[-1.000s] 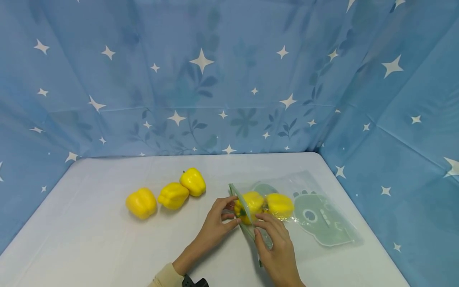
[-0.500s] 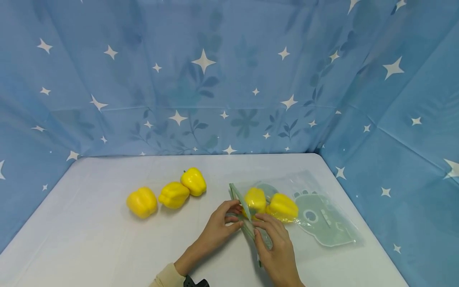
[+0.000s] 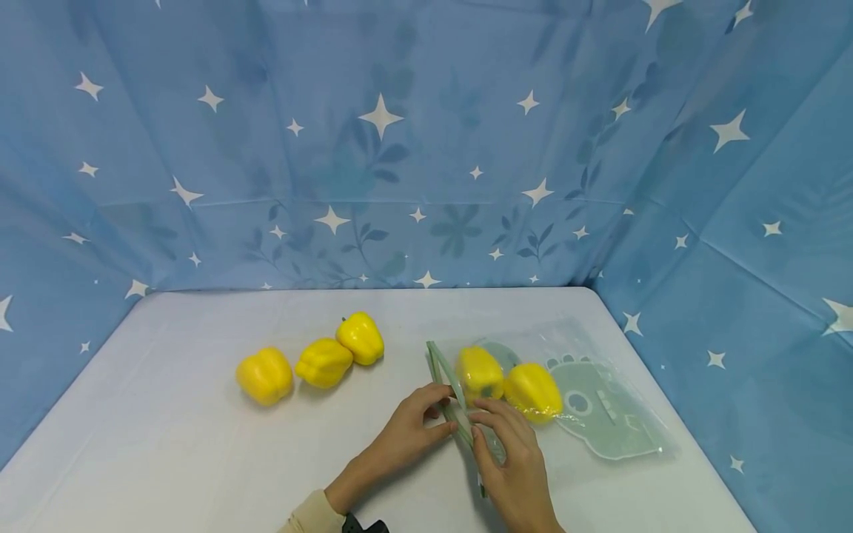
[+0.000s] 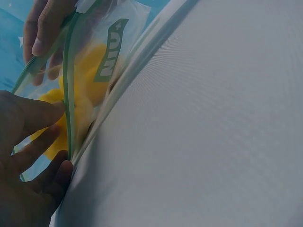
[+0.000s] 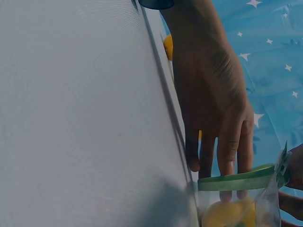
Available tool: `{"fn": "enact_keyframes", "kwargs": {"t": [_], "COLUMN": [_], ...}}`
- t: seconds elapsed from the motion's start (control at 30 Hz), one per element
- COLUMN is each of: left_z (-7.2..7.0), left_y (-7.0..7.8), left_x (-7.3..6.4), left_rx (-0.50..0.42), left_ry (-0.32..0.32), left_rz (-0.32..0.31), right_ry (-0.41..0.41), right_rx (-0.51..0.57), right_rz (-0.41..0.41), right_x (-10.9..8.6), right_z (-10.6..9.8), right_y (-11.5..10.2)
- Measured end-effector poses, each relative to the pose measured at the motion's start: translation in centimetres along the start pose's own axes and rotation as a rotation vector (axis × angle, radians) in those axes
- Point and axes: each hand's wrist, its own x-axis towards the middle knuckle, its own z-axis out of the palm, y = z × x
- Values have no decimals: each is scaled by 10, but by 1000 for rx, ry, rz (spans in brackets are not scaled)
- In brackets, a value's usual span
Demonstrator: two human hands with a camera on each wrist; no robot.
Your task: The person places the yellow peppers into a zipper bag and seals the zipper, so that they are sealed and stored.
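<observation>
A clear zip bag (image 3: 616, 411) with a green top strip and a green cartoon print lies on the right half of the table. Two yellow bell peppers (image 3: 480, 372) (image 3: 533, 392) rest inside it, side by side. The fingers of my left hand (image 3: 413, 426) reach straight into the bag's mouth from the left, the tips just past the green strip (image 5: 236, 183). My right hand (image 3: 516, 459) pinches the near part of the bag's mouth between thumb and fingers. In the left wrist view, the right fingers (image 4: 45, 30) show at the strip's top.
Three more yellow bell peppers (image 3: 264, 376) (image 3: 324, 363) (image 3: 360, 338) lie to the left on the white table (image 3: 166, 444). The right two of them sit close together. A blue curtain (image 3: 426, 148) with white stars hangs behind the table and along its right side.
Both peppers in the bag have shifted right, deeper in and away from the mouth. The left hand has drawn slightly down and right; the right hand stays at the bag's edge.
</observation>
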Motion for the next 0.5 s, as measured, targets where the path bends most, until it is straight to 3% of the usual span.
{"fn": "enact_keyframes", "kwargs": {"t": [0.2, 0.5], "left_z": [-2, -15], "left_y": [0, 7], "left_x": [2, 2], "left_rx": [30, 286], "left_ry": [34, 152], "left_rz": [29, 74], "right_ry": [0, 12], "right_rx": [13, 10], "right_rz": [-8, -25], "right_x": [0, 1], "right_z": [1, 0], "right_y": [1, 0]}}
